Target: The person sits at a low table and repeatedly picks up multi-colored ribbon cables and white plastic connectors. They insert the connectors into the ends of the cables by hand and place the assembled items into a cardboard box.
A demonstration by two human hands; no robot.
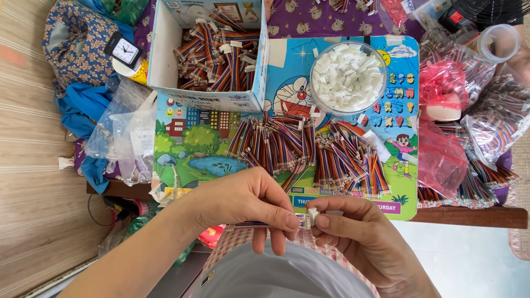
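Rainbow ribbon cable (259,224) lies horizontal over the lap, near the bench (469,216) edge, left hand (248,201) pinching it by its end, right hand (348,234) pinching white connector (313,216) touching that end, in line with cable axis.

- This looks like a home turned into a piecework station, probably a living room or bedroom, though the view shows little beyond the low table (469,216).
- A child's cartoon play board (403,182) serves as the work surface.
- Bundles of rainbow ribbon cable (276,143) lie heaped on it, and more fill a cardboard box (165,66).
- A clear round tub (348,77) holds small white plastic connectors.
- Household things crowd the edges: floral cloth (74,41), a blue garment (83,110), a small clock (126,52), plastic bags (124,132).
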